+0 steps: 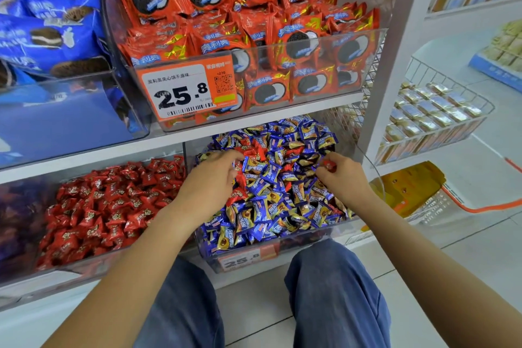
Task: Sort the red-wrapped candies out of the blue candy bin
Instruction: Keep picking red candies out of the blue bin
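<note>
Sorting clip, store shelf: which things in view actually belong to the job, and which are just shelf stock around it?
Part of the job: blue candy bin; stray red candies in it; red candy pinched by right hand; left hand in the pile; red candy bin alongside.

Just there: red cookie packs, blue cookie packs, price tag, wire basket.

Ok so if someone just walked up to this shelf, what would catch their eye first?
Probably the big orange price tag reading 25.8, on the clear bin of red cookie packs on the upper shelf. Below it, two hands work in the blue candy bin: the right hand pinches a red-wrapped candy, and the left hand digs among the wrappers. Left of that sits a bin of all-red candies.
</note>
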Available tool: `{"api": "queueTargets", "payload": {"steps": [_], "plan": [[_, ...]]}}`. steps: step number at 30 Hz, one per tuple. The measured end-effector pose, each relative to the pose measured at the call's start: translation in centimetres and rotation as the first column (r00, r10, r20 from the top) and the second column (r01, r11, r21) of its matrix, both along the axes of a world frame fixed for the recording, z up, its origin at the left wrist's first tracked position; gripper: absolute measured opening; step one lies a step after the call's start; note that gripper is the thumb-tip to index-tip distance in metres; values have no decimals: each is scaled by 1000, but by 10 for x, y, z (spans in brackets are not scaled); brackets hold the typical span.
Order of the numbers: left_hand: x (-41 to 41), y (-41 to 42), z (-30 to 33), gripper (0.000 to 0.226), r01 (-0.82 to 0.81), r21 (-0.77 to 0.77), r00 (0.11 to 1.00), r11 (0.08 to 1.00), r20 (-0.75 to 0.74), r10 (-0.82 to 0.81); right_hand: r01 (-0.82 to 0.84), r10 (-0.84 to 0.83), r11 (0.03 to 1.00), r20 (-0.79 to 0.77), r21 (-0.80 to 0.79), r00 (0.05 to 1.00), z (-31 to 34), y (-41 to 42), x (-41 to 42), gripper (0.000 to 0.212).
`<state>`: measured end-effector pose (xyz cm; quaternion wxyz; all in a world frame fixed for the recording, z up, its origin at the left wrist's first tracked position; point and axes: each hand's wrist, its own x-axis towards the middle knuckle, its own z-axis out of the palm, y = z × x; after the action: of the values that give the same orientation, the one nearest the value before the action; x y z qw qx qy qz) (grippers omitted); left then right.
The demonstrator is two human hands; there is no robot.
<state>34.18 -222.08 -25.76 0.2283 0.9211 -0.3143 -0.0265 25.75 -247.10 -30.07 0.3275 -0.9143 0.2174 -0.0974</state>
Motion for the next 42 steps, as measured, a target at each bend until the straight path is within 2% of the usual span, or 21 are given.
{"api": "queueTargets", "payload": {"steps": [2,4,7,9,12,15,18,21,22,24,27,31,33,37,40,42], "plan": [[-4,-5,-1,42,58,100,998,993,29,-61,13,-13,1000,8,11,1000,4,4,-1,35],[-5,-8,-3,49,105,201,993,974,32,-113,-5,5,1000,-18,-3,1000,8,8,-1,44],[0,-9,-10,63,155,363,986,919,0,-166,-128,129,991,-54,34,990,8,16,-2,25],[2,-12,-11,64,158,426,979,891,51,-198,-228,228,974,-62,10,972,6,23,-1,15],[2,-12,-12,45,133,389,974,912,119,-193,-346,335,929,-98,-130,937,-1,31,2,22],[3,-8,-9,19,106,283,984,953,106,-141,-390,350,887,-193,-248,917,-5,35,5,37],[3,1,5,17,43,70,997,997,67,-48,-400,333,833,-231,-382,914,-6,37,7,28],[3,15,17,20,17,-59,1000,998,20,-16,-376,333,837,-176,-398,926,-8,37,8,14],[2,18,19,18,17,-34,1000,999,8,-17,-363,337,852,-135,-376,932,-8,36,7,13],[-2,23,20,13,32,141,999,990,31,-36,-331,334,892,-45,-309,941,-9,34,4,14],[-11,20,13,25,57,369,990,928,101,-101,-237,249,959,63,-155,966,-3,29,-3,23],[-15,10,3,36,13,476,980,879,168,-106,-135,134,991,110,1,985,8,19,-9,36],[-14,5,0,35,7,501,980,865,169,-105,-82,78,996,122,31,989,10,13,-9,33],[-11,3,0,32,19,487,983,873,150,-105,-51,51,999,82,-4,995,11,7,-7,19],[-13,6,5,24,27,312,997,950,60,-48,-107,111,992,49,-71,993,10,7,0,17],[-15,7,9,21,9,161,1000,987,15,-11,-175,174,965,-24,-196,984,11,12,8,14]]}}
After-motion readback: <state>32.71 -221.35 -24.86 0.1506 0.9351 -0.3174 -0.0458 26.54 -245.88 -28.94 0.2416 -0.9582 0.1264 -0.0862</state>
